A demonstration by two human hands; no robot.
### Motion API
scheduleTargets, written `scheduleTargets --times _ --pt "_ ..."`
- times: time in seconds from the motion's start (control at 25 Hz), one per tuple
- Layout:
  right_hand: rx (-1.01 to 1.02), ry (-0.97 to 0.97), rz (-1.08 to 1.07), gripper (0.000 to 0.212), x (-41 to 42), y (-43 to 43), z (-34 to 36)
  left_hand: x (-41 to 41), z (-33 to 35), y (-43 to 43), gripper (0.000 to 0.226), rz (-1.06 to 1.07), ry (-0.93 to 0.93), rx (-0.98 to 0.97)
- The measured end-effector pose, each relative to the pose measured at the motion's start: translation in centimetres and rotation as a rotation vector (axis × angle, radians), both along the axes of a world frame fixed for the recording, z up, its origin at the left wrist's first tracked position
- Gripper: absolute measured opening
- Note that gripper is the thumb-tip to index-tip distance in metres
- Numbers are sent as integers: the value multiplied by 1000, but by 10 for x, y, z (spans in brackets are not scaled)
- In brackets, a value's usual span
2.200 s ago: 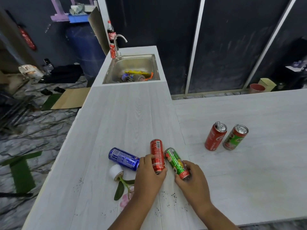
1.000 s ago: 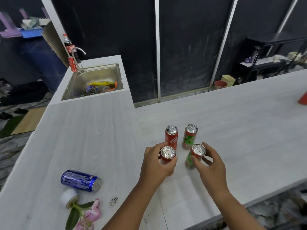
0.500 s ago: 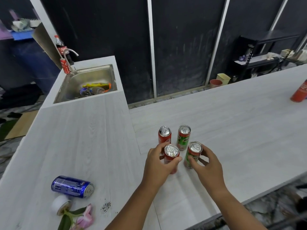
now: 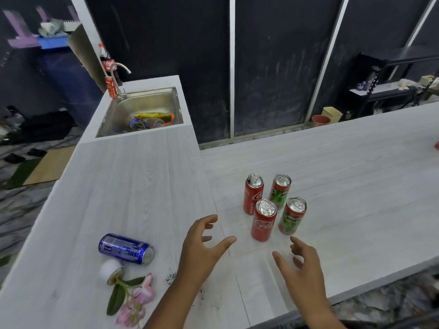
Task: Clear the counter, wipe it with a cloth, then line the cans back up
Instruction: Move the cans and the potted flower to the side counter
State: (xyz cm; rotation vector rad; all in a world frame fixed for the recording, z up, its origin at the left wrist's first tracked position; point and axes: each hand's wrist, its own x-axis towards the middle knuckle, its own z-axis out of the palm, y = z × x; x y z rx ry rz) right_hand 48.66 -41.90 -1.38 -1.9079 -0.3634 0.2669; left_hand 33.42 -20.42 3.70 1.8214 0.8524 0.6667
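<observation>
Now drawn back from the four upright cans [image 4: 270,205]: left hand [image 4: 202,248] and right hand [image 4: 301,269], fingers spread, holding nothing. Left on the counter [image 4: 133,181], lying sideways: blue can [image 4: 126,248].

Your left hand [image 4: 202,248] is open and empty, palm turned down and inward, fingers [image 4: 209,219] spread and loosely curled, thumb stretched out toward your right side. Its bare forearm runs in from the bottom edge, angled up and to the right. Your right hand [image 4: 300,269] is open too, holding nothing, fingers fanned and slightly bent, thumb pointing toward your left hand. Its forearm enters from the lower right. The two hands are apart, thumbs facing each other across a gap.
</observation>
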Motion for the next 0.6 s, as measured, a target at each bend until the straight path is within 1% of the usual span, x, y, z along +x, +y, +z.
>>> scheduleTargets --times 0.2,0.44,0.52,0.6 --pt "25 -91 218 51 -65 46 9 -70 12 40 71 78 -58 0" --pt "57 -115 434 39 -128 125 30 -169 16 108 57 252 -82 60" --pt "41 -124 481 38 -146 154 32 -211 5 130 49 304 -69 80" --pt "5 -112 518 40 -162 179 31 -250 -13 144 44 350 1 118"
